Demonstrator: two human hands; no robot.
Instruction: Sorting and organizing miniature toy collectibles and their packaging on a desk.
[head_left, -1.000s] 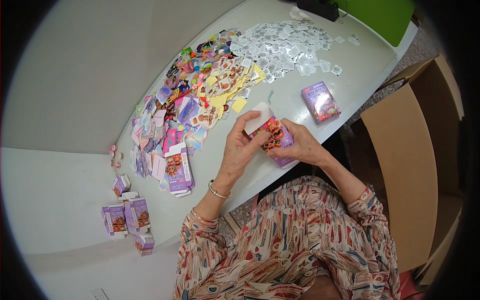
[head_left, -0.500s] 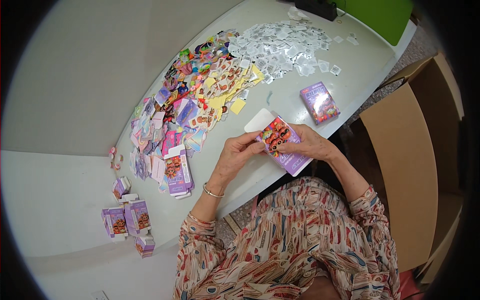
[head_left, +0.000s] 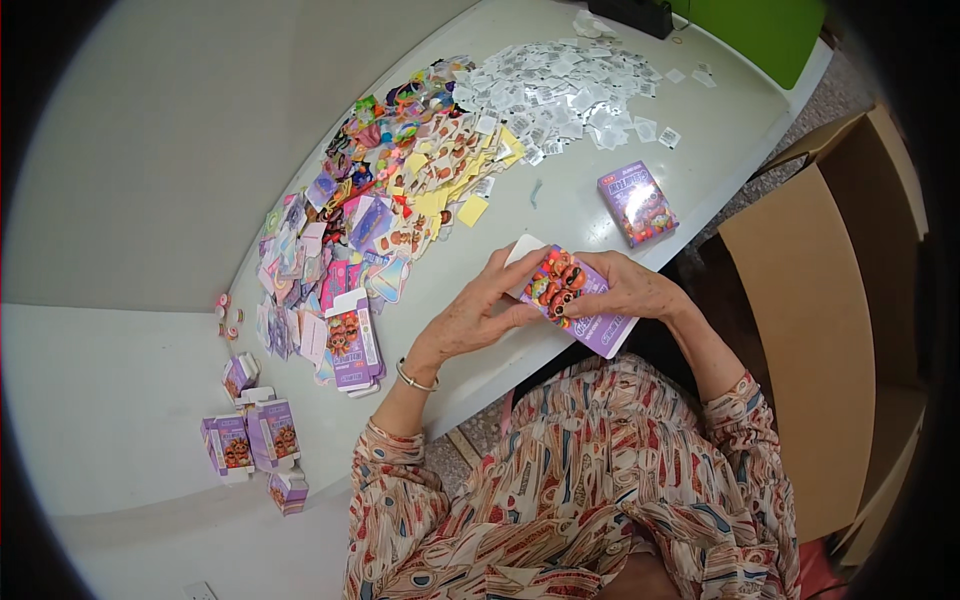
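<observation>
In front of me, at the table's near edge, I hold a purple cardboard box [head_left: 553, 280] printed with red cartoon figures, tilted at its far left end. My right hand [head_left: 635, 288] grips its right side, thumb across the front and fingers behind. My left hand [head_left: 478, 318] wraps round the end with the white flap [head_left: 524, 247], fingers along the flap and thumb against the box's near side. Part of the flap is hidden by those fingers. Beyond my right hand a similar shiny box [head_left: 638, 204] lies on the table.
Flattened purple boxes [head_left: 354, 345] lie left of my left hand. Behind them spread piles of colourful cards [head_left: 300, 255], yellow-backed cutouts [head_left: 440, 180] and small white packets [head_left: 560, 90]. Several purple boxes [head_left: 272, 432] stand far left. A large open carton [head_left: 800, 340] is at my right.
My left hand has moved from a thumb-and-finger pinch at the box's corner to cover the flap. The flap is folded closer to the box, which shifted slightly right.
</observation>
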